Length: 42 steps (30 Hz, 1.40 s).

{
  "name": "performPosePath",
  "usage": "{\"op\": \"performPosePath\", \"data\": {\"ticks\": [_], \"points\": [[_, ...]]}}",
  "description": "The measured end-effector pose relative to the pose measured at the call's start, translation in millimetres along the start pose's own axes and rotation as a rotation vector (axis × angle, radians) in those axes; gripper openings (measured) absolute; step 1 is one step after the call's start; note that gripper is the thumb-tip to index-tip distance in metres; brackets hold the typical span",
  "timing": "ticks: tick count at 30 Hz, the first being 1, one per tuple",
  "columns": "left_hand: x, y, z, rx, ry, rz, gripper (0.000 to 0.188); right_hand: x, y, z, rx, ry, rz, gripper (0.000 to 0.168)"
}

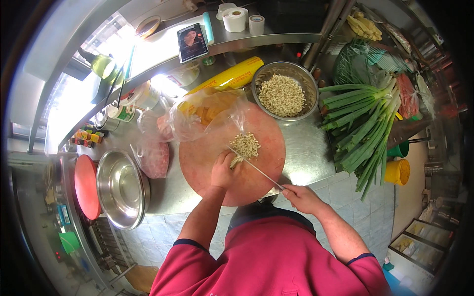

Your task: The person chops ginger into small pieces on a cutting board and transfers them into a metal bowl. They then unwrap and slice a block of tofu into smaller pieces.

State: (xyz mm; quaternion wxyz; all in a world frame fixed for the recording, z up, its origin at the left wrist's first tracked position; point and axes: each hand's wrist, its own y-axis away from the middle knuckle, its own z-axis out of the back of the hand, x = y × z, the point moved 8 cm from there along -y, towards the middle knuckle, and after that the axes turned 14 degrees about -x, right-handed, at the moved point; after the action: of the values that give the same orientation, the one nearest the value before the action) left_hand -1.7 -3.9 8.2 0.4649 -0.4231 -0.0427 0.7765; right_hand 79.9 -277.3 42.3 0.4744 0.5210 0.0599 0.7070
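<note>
On a round pink cutting board (264,129), my left hand (223,172) presses a small bunch of pale strips (236,160) with curled fingers. My right hand (303,198) grips the handle of a kitchen knife (257,169) at the board's right edge. Its thin blade slants up and left, its tip close to my left fingertips. Right beyond the blade lies a heap of chopped pale pieces (247,143). A clear plastic bag (207,111) with orange-brown contents rests over the board's far edge. Behind the board stands a steel bowl (315,97) holding similar diced pieces (282,95).
Long green scallions (364,122) cover the right side. Bagged pinkish minced meat (153,159) and nested steel basins (124,188) stand left. A yellow roll of wrap (229,76) lies behind. On the shelf (266,41) are a phone (192,42) and paper rolls (235,20).
</note>
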Motion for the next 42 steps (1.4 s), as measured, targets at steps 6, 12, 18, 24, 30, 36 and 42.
{"op": "performPosePath", "data": {"ticks": [6,12,18,24,30,36,42], "points": [[-0.6,-1.7,-1.6,0.012,0.006,-0.010,0.036,6.1,-3.5,-8.3,-0.003,-0.001,-0.029,0.044],[3.0,-0.1,-4.5,0.044,-0.005,0.032,0.036,-6.3,-16.9,-21.0,-0.074,0.012,0.074,0.043],[1.1,-2.4,-0.9,0.025,0.008,0.026,0.035,2.0,-8.4,-12.5,0.003,-0.097,-0.038,0.042],[5.1,-1.8,2.6,-0.048,0.072,0.129,0.033,-0.4,0.7,-7.3,-0.019,-0.091,0.013,0.040],[11.3,5.2,-2.9,-0.026,0.049,0.105,0.023,6.2,4.1,-5.1,-0.021,-0.006,0.021,0.044],[6.7,3.5,-3.9,-0.035,0.048,0.062,0.020,-1.7,-9.6,-17.9,-0.078,0.061,0.087,0.046],[6.8,1.7,-2.3,-0.015,0.059,0.049,0.020,-4.4,-20.0,-22.3,-0.046,0.018,0.051,0.046]]}}
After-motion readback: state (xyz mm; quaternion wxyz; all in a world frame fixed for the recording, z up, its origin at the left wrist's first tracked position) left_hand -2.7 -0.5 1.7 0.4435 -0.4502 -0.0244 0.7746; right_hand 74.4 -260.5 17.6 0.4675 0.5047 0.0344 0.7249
